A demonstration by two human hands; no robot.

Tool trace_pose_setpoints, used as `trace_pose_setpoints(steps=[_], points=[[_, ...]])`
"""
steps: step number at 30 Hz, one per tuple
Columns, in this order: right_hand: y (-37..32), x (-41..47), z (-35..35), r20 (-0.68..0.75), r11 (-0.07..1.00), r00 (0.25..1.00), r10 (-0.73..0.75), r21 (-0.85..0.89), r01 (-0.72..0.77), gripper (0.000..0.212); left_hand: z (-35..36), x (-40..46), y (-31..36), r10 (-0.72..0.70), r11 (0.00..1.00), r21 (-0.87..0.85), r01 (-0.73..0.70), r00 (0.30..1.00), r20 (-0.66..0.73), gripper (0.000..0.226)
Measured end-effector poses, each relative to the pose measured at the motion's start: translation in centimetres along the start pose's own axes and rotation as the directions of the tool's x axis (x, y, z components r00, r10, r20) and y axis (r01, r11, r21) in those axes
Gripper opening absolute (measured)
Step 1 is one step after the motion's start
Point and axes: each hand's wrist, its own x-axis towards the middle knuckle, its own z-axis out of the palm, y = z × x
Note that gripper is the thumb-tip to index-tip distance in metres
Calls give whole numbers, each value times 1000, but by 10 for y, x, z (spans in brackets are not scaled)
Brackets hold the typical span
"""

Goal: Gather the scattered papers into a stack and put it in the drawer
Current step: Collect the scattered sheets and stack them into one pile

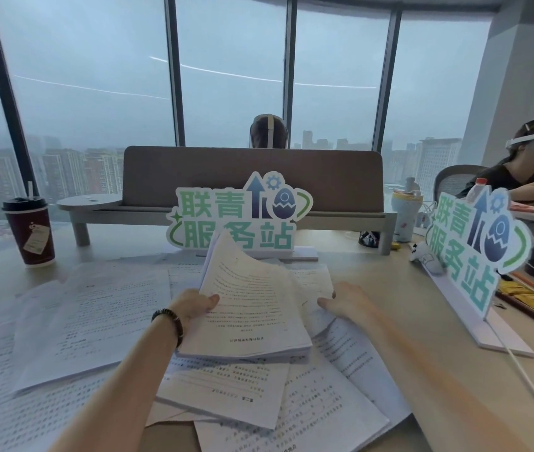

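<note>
— Condition of the papers?

— White printed sheets (89,318) lie scattered and overlapping across the pale worktop (428,321). The left hand (194,305) holds a thick stack (252,308), thumb clamped on top, far corner curling upward. The right hand (347,300) rests on the sheets beside it, fingers relaxed and apart.

— Legible markings?

— Sheet text too small to read. The standing sign (236,216) reads 联青服务站, green lettering with an egg emblem. A dark red paper cup (31,233) carries a tag.
</note>
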Motion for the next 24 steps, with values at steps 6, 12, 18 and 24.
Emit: trace_pose_setpoints(steps=[6,12,18,24], points=[[4,5,4,5,994,1000,0,106,-1,46,-1,2,-2,-14,993,-116,16,1000,19,49],[12,17,6,-23,874,998,59,483,-41,28,-8,-5,-1,19,946,-324,-3,999,47,37],[17,26,9,3,671,993,119,737,-83,12,-11,-6,0,14,894,-448,-4,1000,21,35],[23,24,2,58,672,988,144,727,-141,10,-11,-4,-3,-12,895,-444,26,999,34,32]])
